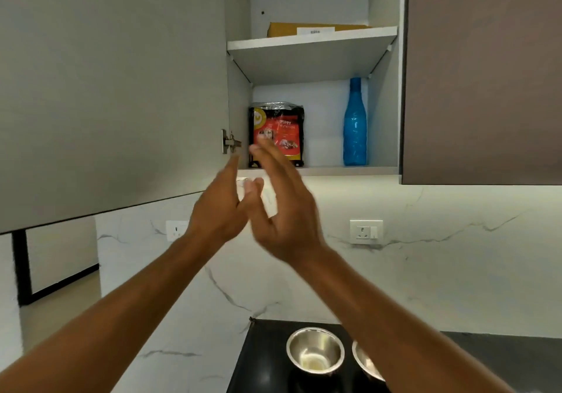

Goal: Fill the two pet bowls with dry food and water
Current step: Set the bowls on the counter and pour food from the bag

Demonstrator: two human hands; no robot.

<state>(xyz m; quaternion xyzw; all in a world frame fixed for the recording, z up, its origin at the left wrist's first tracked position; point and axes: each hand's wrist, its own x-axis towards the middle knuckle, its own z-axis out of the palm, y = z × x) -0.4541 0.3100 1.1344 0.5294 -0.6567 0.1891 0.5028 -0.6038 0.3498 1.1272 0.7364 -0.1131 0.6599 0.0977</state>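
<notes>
A marble-look kitchen wall backs a dark counter (501, 353) carrying the 2 steel pet bowls (315, 350), both apparently without food or water, well below the fingers. The puppy food bag (284, 119) stands on the open cupboard's lower shelf (349, 170), just beyond the right hand (286, 210), fingers (270, 158) spread, holding nothing. The left hand (217, 210) is likewise spread and bare. A blue water bottle (355, 125) stands farther right. Nothing is done yet.
</notes>
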